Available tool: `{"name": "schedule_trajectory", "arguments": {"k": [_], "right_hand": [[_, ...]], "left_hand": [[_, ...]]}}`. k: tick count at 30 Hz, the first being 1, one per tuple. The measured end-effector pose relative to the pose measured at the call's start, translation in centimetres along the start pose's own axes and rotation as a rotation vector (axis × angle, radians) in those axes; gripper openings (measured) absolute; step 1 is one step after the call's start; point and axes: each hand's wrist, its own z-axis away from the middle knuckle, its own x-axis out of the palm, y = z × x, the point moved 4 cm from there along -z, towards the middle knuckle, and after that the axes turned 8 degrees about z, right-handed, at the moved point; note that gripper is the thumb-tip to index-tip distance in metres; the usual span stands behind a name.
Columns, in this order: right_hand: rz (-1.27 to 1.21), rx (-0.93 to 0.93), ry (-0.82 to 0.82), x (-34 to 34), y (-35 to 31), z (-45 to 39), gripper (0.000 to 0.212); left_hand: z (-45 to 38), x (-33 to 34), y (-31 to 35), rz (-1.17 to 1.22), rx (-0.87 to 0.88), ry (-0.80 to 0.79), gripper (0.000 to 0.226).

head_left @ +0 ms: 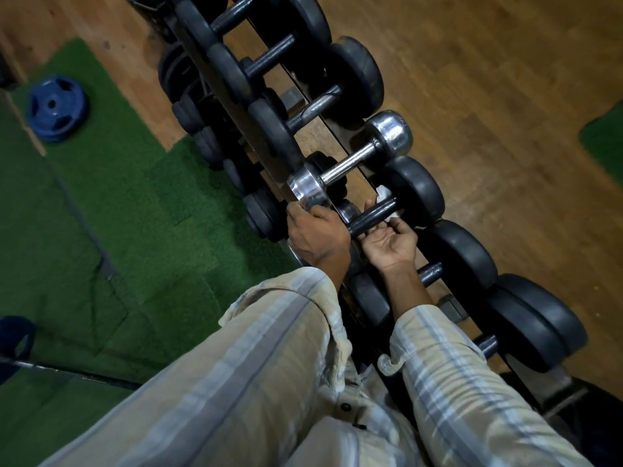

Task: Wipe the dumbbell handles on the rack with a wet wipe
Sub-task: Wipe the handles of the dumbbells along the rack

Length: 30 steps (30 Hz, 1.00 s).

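A long rack [340, 129] holds a row of dumbbells running from the top of the view to the lower right. My right hand [391, 242] curls up from below around the dark handle [369, 219] of a black dumbbell, holding a white wet wipe [382, 193] wrapped around the handle's far end. My left hand [317, 235] grips the near chrome head [308, 190] of the neighbouring chrome dumbbell, whose knurled handle [350, 163] is bare. Both forearms wear a striped beige shirt.
Black dumbbells [357, 79] fill the rack above and below my hands, with more on a lower tier at the left. A blue weight plate [55, 107] lies on green turf [118, 214] to the left. Wooden floor [505, 96] stretches right of the rack.
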Motion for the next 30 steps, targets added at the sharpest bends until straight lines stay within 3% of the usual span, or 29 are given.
{"name": "schedule_trajectory", "arguments": {"k": [4,9,13,15,22,25,30], "right_hand": [[0.104,0.048,-0.024,0.4,0.6,0.5,0.042],[0.345,0.121,0.041,0.0,1.3,0.9,0.029],[0.666,-0.036,0.076,-1.4,0.8,1.8,0.022],[0.861,-0.146,0.101,-2.4,0.9,2.3,0.008],[1.256,-0.471,0.408,-0.7,-0.2,3.6,0.053],[1.227,-0.492,0.543,0.0,-0.2,3.6,0.057],[0.9,-0.53,0.637,0.0,-0.4,3.4,0.048]], "left_hand": [[0.2,0.0,0.0,0.008,0.002,-0.003,0.028],[0.1,0.0,0.1,0.009,-0.002,-0.01,0.027],[0.0,0.0,0.0,0.003,-0.007,-0.017,0.032],[0.0,0.0,-0.1,-0.002,-0.005,-0.008,0.035],[0.1,0.0,0.0,0.007,0.002,-0.002,0.028],[0.2,0.1,0.0,0.013,-0.003,-0.004,0.031],[0.3,-0.1,0.1,0.023,-0.009,-0.007,0.025]]}}
